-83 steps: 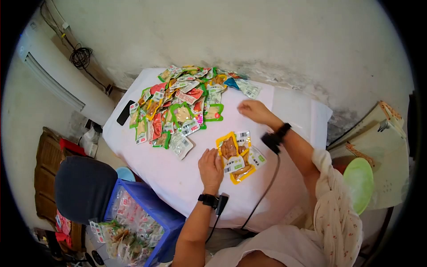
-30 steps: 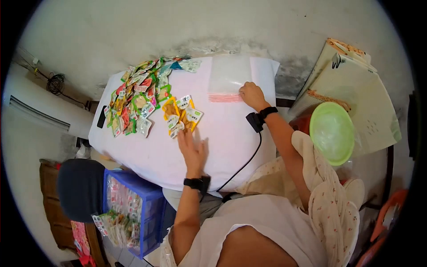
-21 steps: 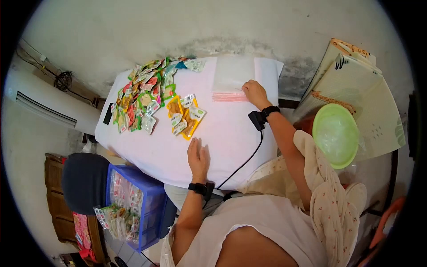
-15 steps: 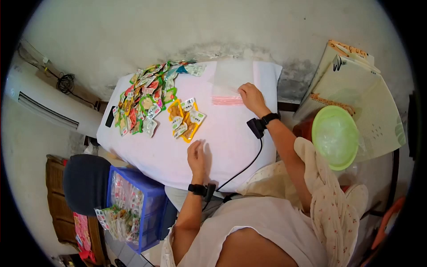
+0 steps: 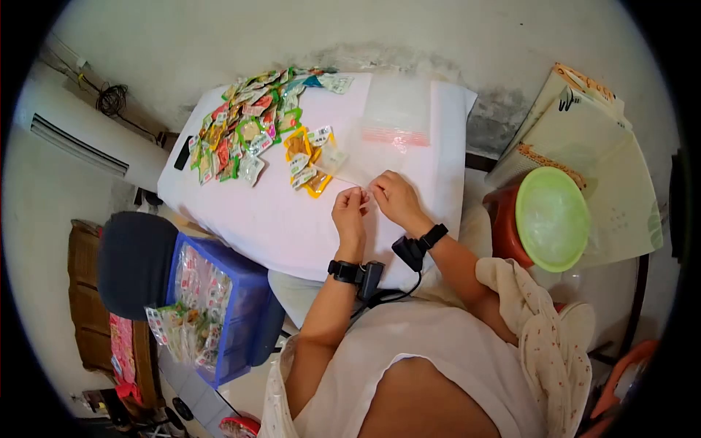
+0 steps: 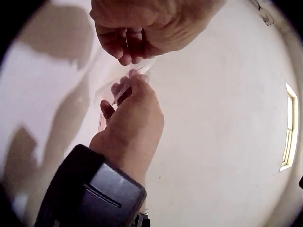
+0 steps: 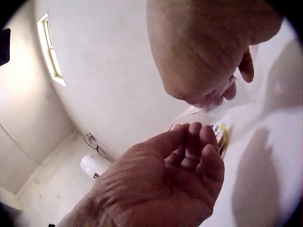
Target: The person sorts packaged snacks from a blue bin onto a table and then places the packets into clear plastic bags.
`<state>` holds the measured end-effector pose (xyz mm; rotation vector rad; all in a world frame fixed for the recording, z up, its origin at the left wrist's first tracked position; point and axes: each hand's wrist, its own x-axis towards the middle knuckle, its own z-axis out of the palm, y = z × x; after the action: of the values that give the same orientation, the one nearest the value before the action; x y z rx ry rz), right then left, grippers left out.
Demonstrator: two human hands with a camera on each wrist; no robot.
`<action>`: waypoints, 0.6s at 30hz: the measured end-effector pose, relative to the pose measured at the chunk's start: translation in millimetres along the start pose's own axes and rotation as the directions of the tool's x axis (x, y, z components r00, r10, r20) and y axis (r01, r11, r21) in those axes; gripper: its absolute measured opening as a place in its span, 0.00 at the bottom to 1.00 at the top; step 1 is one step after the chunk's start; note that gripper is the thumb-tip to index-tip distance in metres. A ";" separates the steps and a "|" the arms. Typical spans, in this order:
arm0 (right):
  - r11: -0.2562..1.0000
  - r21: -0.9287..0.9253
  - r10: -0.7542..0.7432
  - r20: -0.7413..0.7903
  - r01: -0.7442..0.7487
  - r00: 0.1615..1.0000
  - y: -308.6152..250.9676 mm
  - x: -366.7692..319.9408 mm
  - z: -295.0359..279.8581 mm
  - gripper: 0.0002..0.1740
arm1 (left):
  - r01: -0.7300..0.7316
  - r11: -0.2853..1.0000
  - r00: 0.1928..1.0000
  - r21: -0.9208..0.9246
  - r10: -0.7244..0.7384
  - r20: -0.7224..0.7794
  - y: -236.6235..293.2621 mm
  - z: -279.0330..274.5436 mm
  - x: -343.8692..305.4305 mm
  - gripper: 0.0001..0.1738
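Note:
A clear plastic bag (image 5: 349,168) stretches from my fingertips toward the yellow-edged food packets, partly overlapping them in the head view. My right hand (image 5: 398,198) pinches the bag's near edge, its fingers bent round the film in the left wrist view. Just to the left, my left hand (image 5: 350,212) holds the same edge between curled fingers and thumb. The two hands are close together over the white-covered table (image 5: 292,233). Several vacuum packets of brown food with yellow borders (image 5: 299,142) lie in a small group beyond the left hand.
Behind the hands lies a stack of clear bags with pink edges (image 5: 396,109). A heap of mixed food packets (image 5: 244,128) covers the table's back left, beside a black phone (image 5: 185,153). A blue crate (image 5: 248,306) of packets stands left; a green basin (image 5: 552,219) stands right.
My right hand has drawn a clear bag off the pink-edged stack and brought it toward me. My left hand has moved right to meet it and taken its edge.

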<state>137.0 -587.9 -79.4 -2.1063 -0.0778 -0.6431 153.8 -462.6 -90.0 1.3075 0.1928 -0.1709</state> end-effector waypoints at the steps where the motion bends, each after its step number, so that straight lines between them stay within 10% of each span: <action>1: 1.000 -0.002 0.002 0.014 -0.002 1.000 -3.8 -1.9 1.2 0.05 | 0.014 1.000 1.000 -0.013 -0.014 -0.017 -0.2 -3.8 -3.1 0.08; 18: 0.999 -0.031 -0.024 0.082 0.027 0.996 -17.5 -15.9 20.2 0.04 | 0.096 0.972 0.993 -0.213 -0.109 -0.048 -4.9 -33.5 -18.0 0.06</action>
<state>126.6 -558.9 -82.8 -2.1653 -0.1414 -0.5761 133.7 -431.2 -98.7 1.0928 0.3208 -0.1946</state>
